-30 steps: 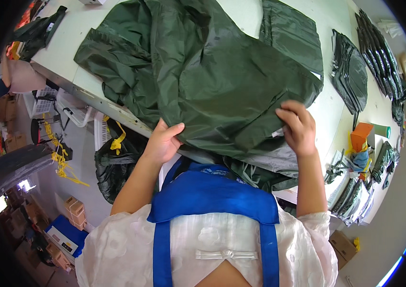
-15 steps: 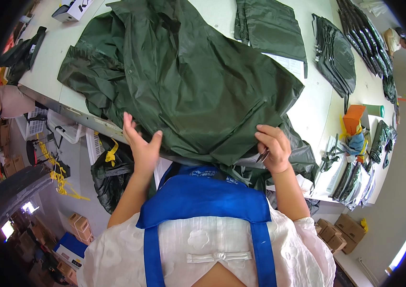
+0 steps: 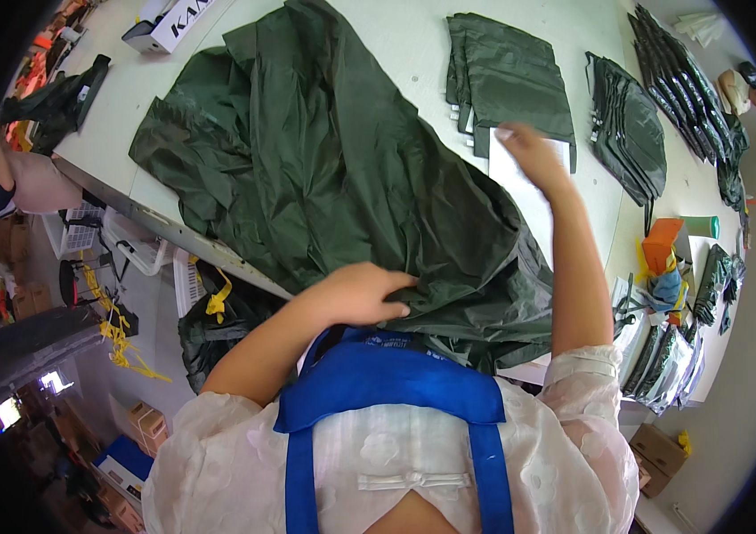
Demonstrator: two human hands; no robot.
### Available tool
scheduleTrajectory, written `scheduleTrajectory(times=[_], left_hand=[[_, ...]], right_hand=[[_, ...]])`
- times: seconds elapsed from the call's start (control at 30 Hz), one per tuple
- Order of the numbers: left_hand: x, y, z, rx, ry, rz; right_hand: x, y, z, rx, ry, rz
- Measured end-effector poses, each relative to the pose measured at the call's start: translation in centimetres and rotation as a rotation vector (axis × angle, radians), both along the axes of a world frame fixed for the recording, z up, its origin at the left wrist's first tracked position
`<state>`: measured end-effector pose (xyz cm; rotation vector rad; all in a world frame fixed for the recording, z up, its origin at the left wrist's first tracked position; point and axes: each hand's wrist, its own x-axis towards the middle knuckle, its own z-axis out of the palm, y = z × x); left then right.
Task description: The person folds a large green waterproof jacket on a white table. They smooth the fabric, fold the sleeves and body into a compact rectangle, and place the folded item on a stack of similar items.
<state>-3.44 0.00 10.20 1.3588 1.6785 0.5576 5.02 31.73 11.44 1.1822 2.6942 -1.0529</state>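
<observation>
A large dark green garment (image 3: 333,169) of thin, slightly shiny fabric lies crumpled across the table, its near edge hanging over in front of me. My left hand (image 3: 364,292) rests on that near edge, with thumb and forefinger spread apart. Farther off to the right, my right hand (image 3: 529,153) is stretched out over a white paper sheet (image 3: 507,169). Motion blurs its fingers, so whether they hold anything does not show. Just beyond the hand is a stack of folded dark green pieces (image 3: 520,76) with small white labels.
The white table (image 3: 404,44) carries a white box (image 3: 173,27) at the far left. Black drawstring pouches (image 3: 625,125) and packed dark bags (image 3: 676,80) lie at the right, above an orange box (image 3: 663,245). Another person (image 3: 40,182) is at the left, near white crates (image 3: 133,240).
My right hand has left the garment's near edge and reached forward to the paper. My left hand has moved right onto the fabric. The garment's right side has been drawn back and bunched.
</observation>
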Motion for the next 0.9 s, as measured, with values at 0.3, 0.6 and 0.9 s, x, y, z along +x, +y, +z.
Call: scheduleTrajectory(times=[0.3,0.6,0.9], left_hand=[[-9.3,7.2,-4.1,0.022,0.272,0.595],[-10.5,2.2,-2.3,0.344,0.435,0.819],[-12.6,-3.3,-3.0,0.073,0.594,0.794]], right_hand=[[1.2,-16.7,-2.9,-0.137,0.059,0.734],[-8.0,-2.4,-10.7,-0.139,-0.298,0.284],[2.7,6.0,2.0,-0.249,0.505,-0.355]])
